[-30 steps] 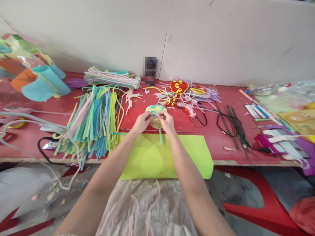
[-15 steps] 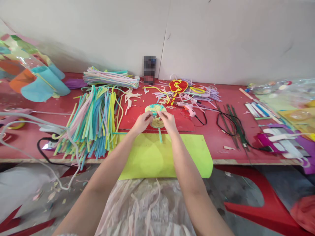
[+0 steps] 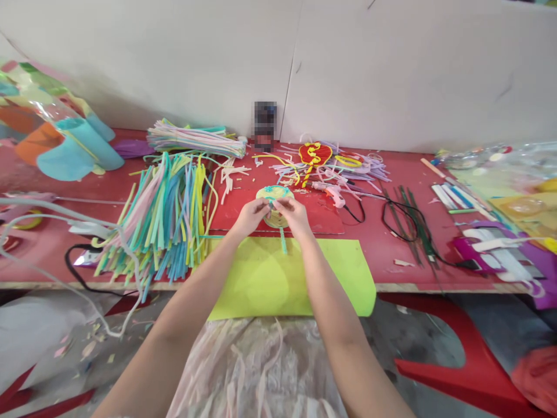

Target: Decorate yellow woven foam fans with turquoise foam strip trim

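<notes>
A round, pale yellow fan shape made of pipe cleaners (image 3: 277, 220) lies on a red board (image 3: 324, 217), with teal curls along its upper edge and a teal stem (image 3: 283, 241) pointing toward me. Above its middle, my left hand (image 3: 253, 216) and my right hand (image 3: 293, 215) meet fingertip to fingertip. Both are closed in a pinch on a short teal pipe cleaner (image 3: 270, 201), its ends hidden by the fingers. I cannot tell whether the teal piece touches the round shape.
Pipe cleaners in many colours (image 3: 169, 215) are heaped on the left. A pink glue gun (image 3: 334, 194) and a red-and-yellow fan shape (image 3: 315, 154) lie to the right and behind. The lime-green sheet (image 3: 339, 278) overhangs the front edge. Black cable (image 3: 385, 215) and markers (image 3: 452, 196) are further right.
My right hand has shifted slightly left, bringing the fingertips closer together over the round shape. Both hands keep their pinch; the things around them have not moved.
</notes>
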A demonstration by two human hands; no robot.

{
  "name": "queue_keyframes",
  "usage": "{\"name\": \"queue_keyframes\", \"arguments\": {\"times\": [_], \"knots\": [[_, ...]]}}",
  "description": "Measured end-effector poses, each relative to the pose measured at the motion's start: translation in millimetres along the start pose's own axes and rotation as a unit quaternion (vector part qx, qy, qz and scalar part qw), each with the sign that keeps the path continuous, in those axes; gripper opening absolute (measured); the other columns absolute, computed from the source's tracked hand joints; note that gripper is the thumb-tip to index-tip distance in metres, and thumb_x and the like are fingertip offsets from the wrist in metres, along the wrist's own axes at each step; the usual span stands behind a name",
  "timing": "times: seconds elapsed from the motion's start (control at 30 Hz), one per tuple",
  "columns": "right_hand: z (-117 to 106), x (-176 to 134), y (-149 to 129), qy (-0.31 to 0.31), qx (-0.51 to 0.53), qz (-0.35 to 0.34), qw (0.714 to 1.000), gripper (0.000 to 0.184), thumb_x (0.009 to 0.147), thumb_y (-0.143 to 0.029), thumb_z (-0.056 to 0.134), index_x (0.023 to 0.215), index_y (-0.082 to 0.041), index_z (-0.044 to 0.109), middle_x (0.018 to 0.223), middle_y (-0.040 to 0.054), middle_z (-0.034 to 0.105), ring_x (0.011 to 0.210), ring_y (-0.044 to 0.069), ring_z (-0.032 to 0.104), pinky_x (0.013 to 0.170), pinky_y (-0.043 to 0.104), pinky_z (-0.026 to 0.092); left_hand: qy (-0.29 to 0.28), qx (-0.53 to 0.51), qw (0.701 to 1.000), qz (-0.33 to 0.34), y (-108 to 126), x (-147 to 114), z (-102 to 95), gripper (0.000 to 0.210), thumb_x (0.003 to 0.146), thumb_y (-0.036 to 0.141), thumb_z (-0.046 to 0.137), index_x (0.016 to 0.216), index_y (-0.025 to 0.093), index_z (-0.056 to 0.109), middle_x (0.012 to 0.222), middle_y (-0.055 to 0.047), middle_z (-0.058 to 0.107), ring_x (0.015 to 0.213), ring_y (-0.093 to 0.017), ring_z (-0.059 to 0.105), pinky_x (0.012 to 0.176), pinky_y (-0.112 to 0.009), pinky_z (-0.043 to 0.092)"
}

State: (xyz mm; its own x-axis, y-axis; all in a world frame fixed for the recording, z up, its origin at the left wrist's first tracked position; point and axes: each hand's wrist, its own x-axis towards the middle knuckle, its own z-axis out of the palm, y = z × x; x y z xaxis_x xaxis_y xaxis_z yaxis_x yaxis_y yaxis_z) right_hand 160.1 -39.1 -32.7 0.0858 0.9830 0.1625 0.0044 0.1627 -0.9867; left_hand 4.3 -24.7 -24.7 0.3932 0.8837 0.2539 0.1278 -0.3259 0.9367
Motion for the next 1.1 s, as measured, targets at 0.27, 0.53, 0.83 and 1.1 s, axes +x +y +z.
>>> {"name": "queue_keyframes", "arguments": {"times": [0.27, 0.53, 0.83, 1.1], "knots": [[-2.1, -0.2, -1.9, 0.003, -0.04, -0.002, 0.999, 0.035, 0.07, -0.053, 0.064, 0.077, -0.018, 0.062, 0.074, 0.0013, 0.063, 0.07, 0.014, 0.058, 0.063, 0.025, 0.045, 0.009, 0.052, 0.999, 0.008, -1.9, -2.5, 4.2, 0.015, 0.085, 0.029, 0.046, 0.089, 0.017, 0.055, 0.076, 0.001, 0.055, 0.067, -0.01, 0.049, 0.065, -0.022, 0.04], [-0.7, -0.5, -2.4, -0.005, -0.07, -0.011, 0.997, 0.035, 0.071, -0.053, 0.062, 0.079, -0.019, 0.063, 0.076, 0.0017, 0.064, 0.069, 0.014, 0.058, 0.061, 0.025, 0.046, 0.025, 0.106, 0.994, 0.014, 1.9, -3.6, -0.3, 0.016, 0.083, 0.027, 0.048, 0.087, 0.017, 0.06, 0.078, -0.001, 0.06, 0.071, -0.012, 0.053, 0.07, -0.024, 0.041], [-7.2, -0.7, -3.5, -0.002, -0.144, -0.083, 0.986, 0.029, 0.075, -0.048, 0.06, 0.08, -0.02, 0.064, 0.08, 0.0028, 0.065, 0.078, 0.016, 0.06, 0.073, 0.029, 0.046, 0.032, 0.186, 0.98, 0.068, 1.5, -4.2, -1.8, 0.017, 0.083, 0.023, 0.052, 0.096, 0.02, 0.063, 0.088, -0.004, 0.062, 0.08, -0.015, 0.057, 0.074, -0.026, 0.044], [-4.1, -0.3, -7.6, 0.146, -0.046, -0.044, 0.987, 0.034, 0.077, -0.054, 0.054, 0.084, -0.02, 0.055, 0.076, 0.0013, 0.059, 0.065, 0.012, 0.054, 0.063, 0.026, 0.046, 0.175, 0.176, 0.967, 0.06, 18.6, -20.6, 19.8, 0.02, 0.087, 0.035, 0.051, 0.089, 0.021, 0.064, 0.081, -0.004, 0.064, 0.072, -0.014, 0.058, 0.073, -0.026, 0.045]]}}
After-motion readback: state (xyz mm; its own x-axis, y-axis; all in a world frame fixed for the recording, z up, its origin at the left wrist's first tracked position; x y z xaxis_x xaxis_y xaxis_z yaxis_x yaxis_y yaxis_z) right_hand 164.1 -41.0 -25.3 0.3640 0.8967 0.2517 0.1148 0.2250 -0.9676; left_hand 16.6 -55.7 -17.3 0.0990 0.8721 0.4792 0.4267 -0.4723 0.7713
